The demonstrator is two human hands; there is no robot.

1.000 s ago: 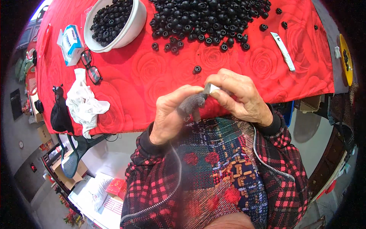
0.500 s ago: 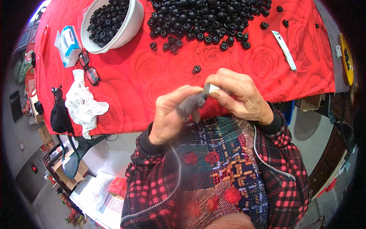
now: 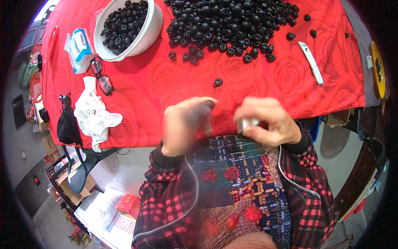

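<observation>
My view bends the rose-patterned red desk (image 3: 141, 106), pale floor (image 3: 128, 168) below it. The top edge crops the heap of round black pieces (image 3: 224, 27) and the smooth white bowl (image 3: 153, 31). The left hand (image 3: 179, 126) is blurred; I can't tell whether its fingers grip the dark grey thing (image 3: 200, 113) against them. The right hand's (image 3: 267, 121) fingers pinch a whitish piece (image 3: 247, 123), partly hidden, near the desk's edge.

Left hand (image 3: 179, 124): angled upward and inward above the left wrist (image 3: 171, 149), its outline blurred and degree of closure unclear. Right hand (image 3: 271, 120): apart from the left, at similar height, fingers (image 3: 255, 108) curled toward the thumb (image 3: 259, 135) in a pinch. Left forearm (image 3: 161, 167) and right forearm (image 3: 307, 154): sleeved, converging upward.
</observation>
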